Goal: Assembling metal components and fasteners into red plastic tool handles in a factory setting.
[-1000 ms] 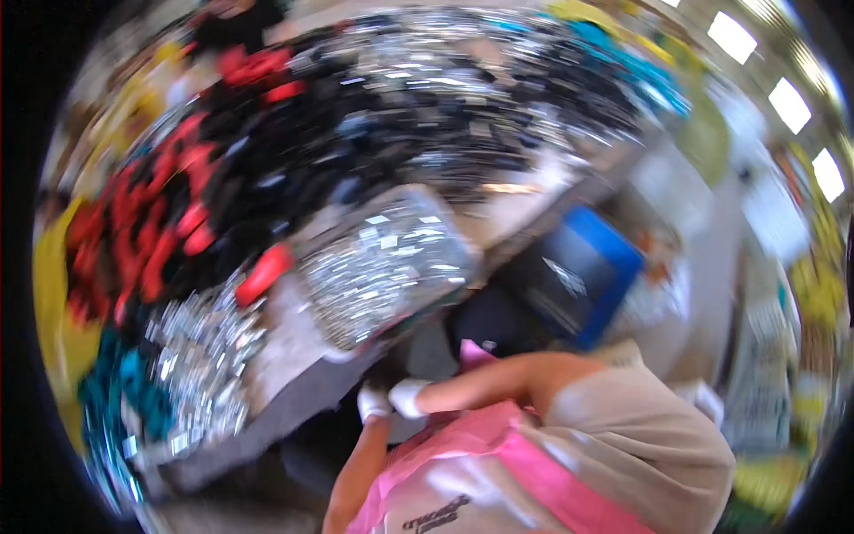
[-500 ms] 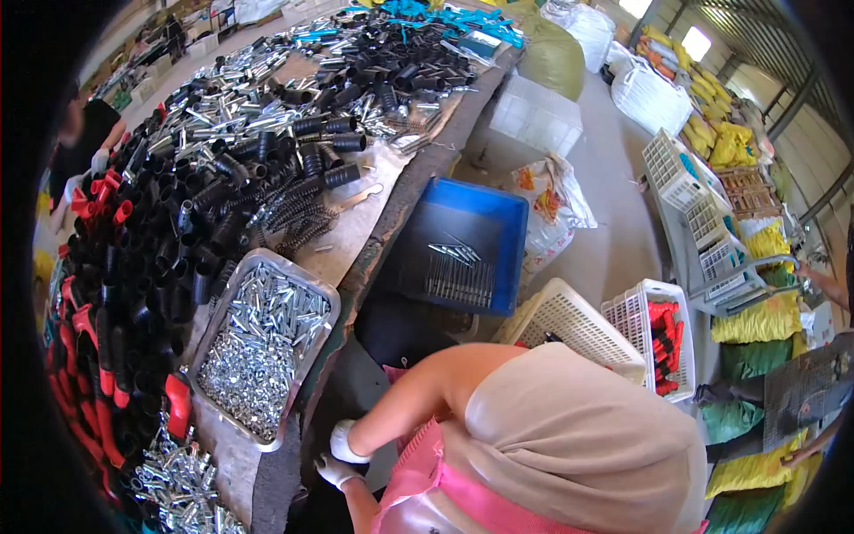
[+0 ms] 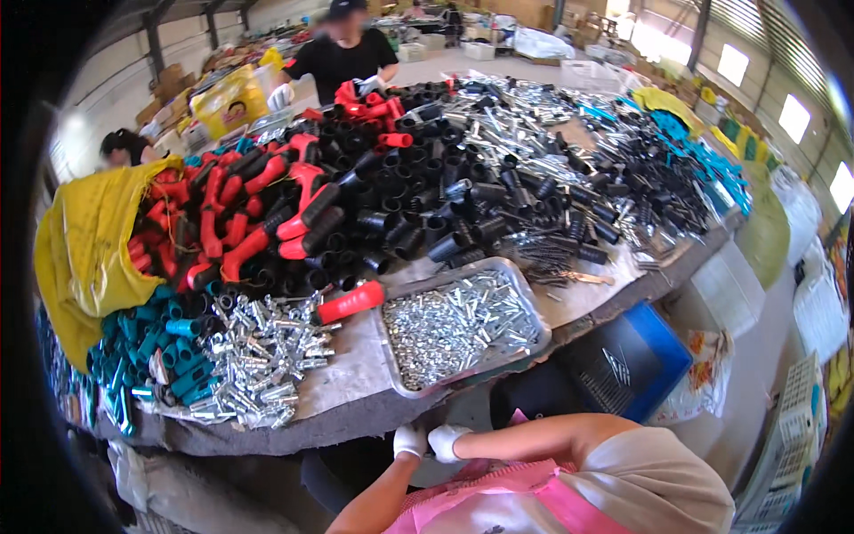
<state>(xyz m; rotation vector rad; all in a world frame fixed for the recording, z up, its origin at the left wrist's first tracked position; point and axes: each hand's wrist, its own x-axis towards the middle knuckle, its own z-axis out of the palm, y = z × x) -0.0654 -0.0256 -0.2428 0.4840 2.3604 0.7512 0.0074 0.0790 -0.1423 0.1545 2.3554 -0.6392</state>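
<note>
Side by side at the table's near edge are my left hand (image 3: 409, 440) and my right hand (image 3: 447, 441), both in white gloves. They sit low, just under the edge, and their fingertips are hidden or too small to read. No held object shows in either one. Above them on the table, a shallow metal tray (image 3: 483, 374) holds many small shiny metal parts (image 3: 445, 331). A red tubular grip (image 3: 350, 303) lies against the tray's left end. Left of it is a heap of silver metal fittings (image 3: 267, 351).
Black tubes (image 3: 414, 200), red tool housings (image 3: 236, 218) and teal parts (image 3: 169, 343) cover the table (image 3: 342, 392). A yellow sack (image 3: 89, 258) lies at the left. A blue bin (image 3: 658, 356) stands right, below the edge. A person (image 3: 342, 58) works across the table.
My view has swung left, so the table and tray now appear farther right, and the red housings, yellow sack and co-worker show more fully. My hands stay close together near the table edge.
</note>
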